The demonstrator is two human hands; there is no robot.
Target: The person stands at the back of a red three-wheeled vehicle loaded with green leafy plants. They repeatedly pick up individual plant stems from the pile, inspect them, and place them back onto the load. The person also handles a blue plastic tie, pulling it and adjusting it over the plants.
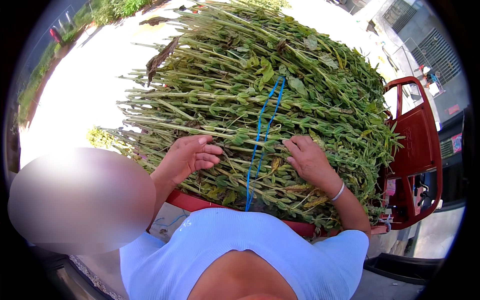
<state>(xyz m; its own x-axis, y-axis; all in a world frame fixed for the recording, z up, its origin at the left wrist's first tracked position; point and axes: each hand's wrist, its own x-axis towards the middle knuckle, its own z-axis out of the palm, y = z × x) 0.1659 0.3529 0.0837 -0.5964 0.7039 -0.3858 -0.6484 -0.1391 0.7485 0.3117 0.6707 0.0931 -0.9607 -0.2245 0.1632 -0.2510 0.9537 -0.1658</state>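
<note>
A big heap of cut green plants [220,95] lies in front of me, stalk ends to the left and leafy, pod-bearing tops to the right. Two strands of blue cord [260,125] run over it from near the top down to the edge by my shirt. To the left of the cord, my left hand [192,156] hovers at the stalks with its fingers apart and nothing visible in them. My right hand [310,162], with a silver bangle on the wrist, rests on the pods right of the cord. Its thumb and forefinger are apart; its other fingertips are partly hidden.
The heap sits on a red vehicle bed with a low side rail [190,201] against my body. A red metal frame [415,145] rises at the right end. More blue cord [172,220] hangs below the rail. A blurred oval [82,200] covers the lower left.
</note>
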